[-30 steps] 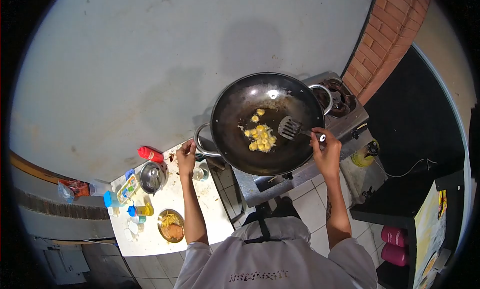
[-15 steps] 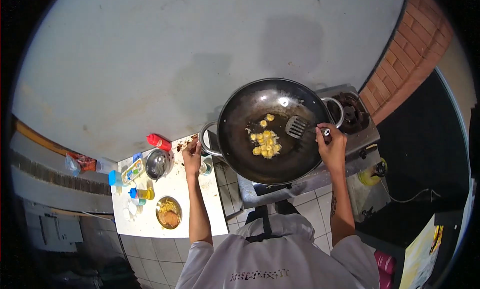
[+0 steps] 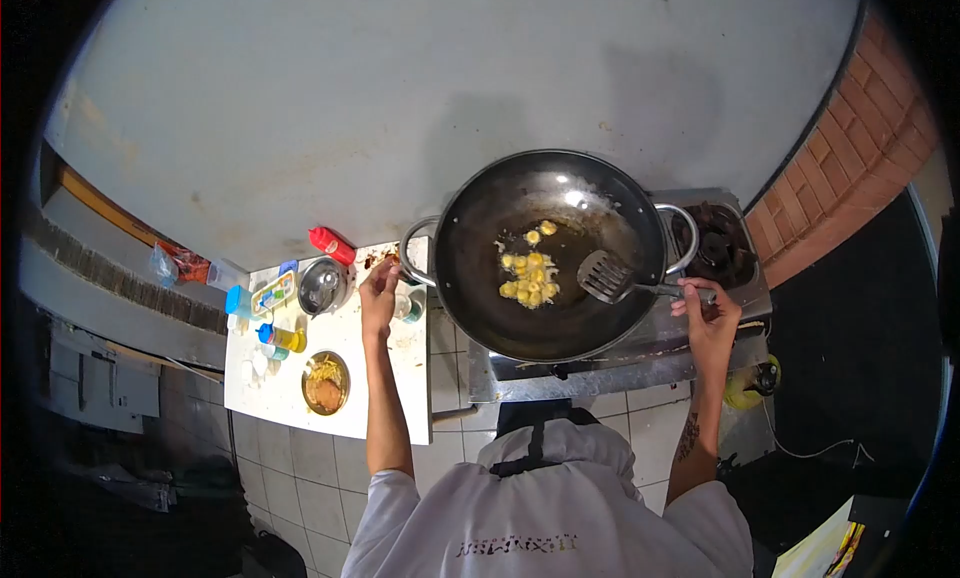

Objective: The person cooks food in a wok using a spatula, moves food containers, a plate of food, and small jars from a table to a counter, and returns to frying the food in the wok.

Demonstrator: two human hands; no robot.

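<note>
A large dark wok sits on the stove, with yellow round slices frying in a little oil at its middle. My right hand grips the handle of a slotted spatula, whose blade lies inside the wok and whose shaft crosses the right rim below the loop handle. Beside the left loop handle of the wok, my left hand is raised over the white table with its fingers drawn together. Whether it pinches something small or touches the handle cannot be made out.
On the white table are a metal bowl, a red squeeze bottle, a blue-capped oil bottle and a dish of yellow food. A second burner is right of the wok; a brick edge rises beyond.
My right hand has shifted right and down along with the spatula, whose handle now lies flatter across the rim. My left hand stays near the left loop handle. The camera view has shifted a little.
</note>
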